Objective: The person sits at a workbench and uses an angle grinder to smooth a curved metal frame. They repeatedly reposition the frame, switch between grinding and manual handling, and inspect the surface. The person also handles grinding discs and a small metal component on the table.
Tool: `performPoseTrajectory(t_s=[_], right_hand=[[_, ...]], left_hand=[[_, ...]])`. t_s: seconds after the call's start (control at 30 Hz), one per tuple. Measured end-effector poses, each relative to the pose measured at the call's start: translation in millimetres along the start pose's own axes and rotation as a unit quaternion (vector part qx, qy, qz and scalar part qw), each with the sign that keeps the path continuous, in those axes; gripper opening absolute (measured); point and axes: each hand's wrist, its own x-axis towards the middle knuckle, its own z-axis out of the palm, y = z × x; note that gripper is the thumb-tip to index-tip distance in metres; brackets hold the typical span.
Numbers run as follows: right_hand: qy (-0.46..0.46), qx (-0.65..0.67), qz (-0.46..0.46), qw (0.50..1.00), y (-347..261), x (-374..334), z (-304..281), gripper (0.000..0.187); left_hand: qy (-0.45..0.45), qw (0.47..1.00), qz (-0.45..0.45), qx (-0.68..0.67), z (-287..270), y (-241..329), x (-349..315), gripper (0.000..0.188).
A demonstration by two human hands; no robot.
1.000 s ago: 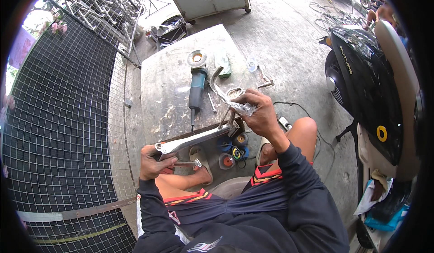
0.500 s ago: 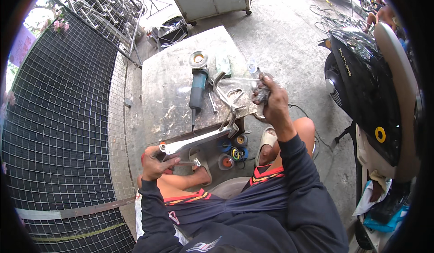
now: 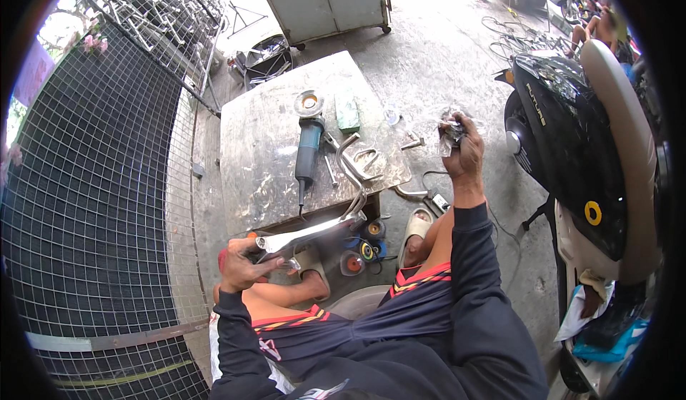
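Note:
My left hand (image 3: 241, 265) is closed round one end of a long polished metal bar (image 3: 307, 234), in front of the table's near edge. The bar's far end meets a bent metal tube (image 3: 351, 175) lying on the table; I cannot tell whether they are joined. A smaller shiny metal piece (image 3: 291, 264) sticks out beside my left thumb. Off the table's right side, my right hand (image 3: 464, 153) is raised and grips a crumpled wad of clear plastic with something dark inside (image 3: 453, 130).
On the wooden table (image 3: 264, 150) lie an angle grinder (image 3: 309, 146), a green block (image 3: 348, 115) and a metal rod (image 3: 331, 171). Grinding discs (image 3: 351, 263) sit below near my feet. A motorbike (image 3: 564, 157) stands right, a mesh fence (image 3: 93, 185) left, a metal cabinet (image 3: 321, 7) behind.
My right hand has moved right, away from the tube, with the plastic wad. A bolt-like metal piece at the table's right edge now shows. My left hand still holds the bar.

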Motion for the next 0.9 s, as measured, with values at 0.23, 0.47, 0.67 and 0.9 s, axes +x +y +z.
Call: performPoseTrajectory(t_s=[0.23,0.47,0.67,0.9], right_hand=[[0.018,-0.279,0.003,0.96,3.8,-4.2,-6.6,0.01],[-0.075,-0.59,-0.23,0.771,-54.6,82.9,-125.1,0.019],[0.026,-0.42,-0.004,0.907,-76.8,93.3,-179.1,0.021],[0.107,-0.445,0.026,0.888,-80.2,45.1,-180.3,0.03]], left_hand=[[0.015,0.997,-0.019,0.069,-12.2,18.3,1.3,0.025],[0.11,0.987,-0.113,0.009,-107.2,23.2,9.2,0.022],[0.178,0.977,-0.121,-0.008,-162.8,-17.1,80.2,0.028],[0.144,0.974,-0.156,-0.075,-152.8,-83.6,172.0,0.032]])
